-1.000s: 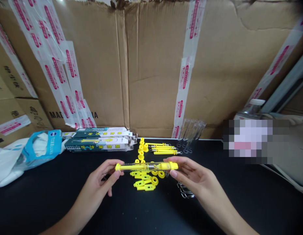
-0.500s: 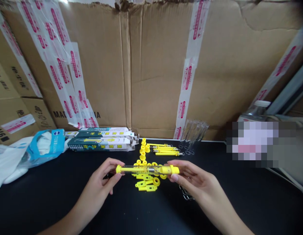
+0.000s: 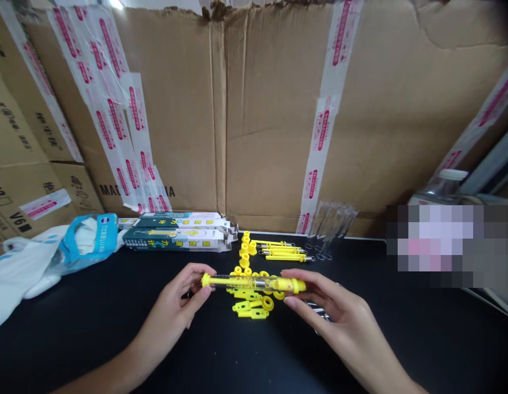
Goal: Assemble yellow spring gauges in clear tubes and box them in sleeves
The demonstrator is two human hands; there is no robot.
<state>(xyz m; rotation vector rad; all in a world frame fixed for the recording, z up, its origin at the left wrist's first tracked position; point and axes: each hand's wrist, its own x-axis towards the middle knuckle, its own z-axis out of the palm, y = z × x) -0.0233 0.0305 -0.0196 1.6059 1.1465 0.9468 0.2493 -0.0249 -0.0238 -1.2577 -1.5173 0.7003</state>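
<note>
A spring scale with a clear tube and yellow ends [image 3: 237,282] lies level between my two hands above the table. My left hand [image 3: 177,298] pinches its left end by the yellow cap. Around the yellow right end are the fingers of my right hand [image 3: 331,306], the thumb a little below it. Beneath the tube lie yellow flat tabs with holes [image 3: 254,313] and yellow rings [image 3: 268,303], partly covered by it. Shiny metal wire pieces [image 3: 317,309] show behind my right hand, mostly hidden.
Yellow flanged caps [image 3: 244,260] stand farther back, beside yellow rods with springs and hooks [image 3: 288,257]. Clear tubes [image 3: 331,224] stand behind. Printed boxes [image 3: 175,239] and a blue plastic packet [image 3: 92,238] are at left, a bottle [image 3: 446,183] at right. Cardboard [image 3: 270,120] walls the back.
The view has shifted a little, so everything sits slightly farther right. My right thumb has dropped slightly from the yellow end. Both hands remain at the spring scale.
</note>
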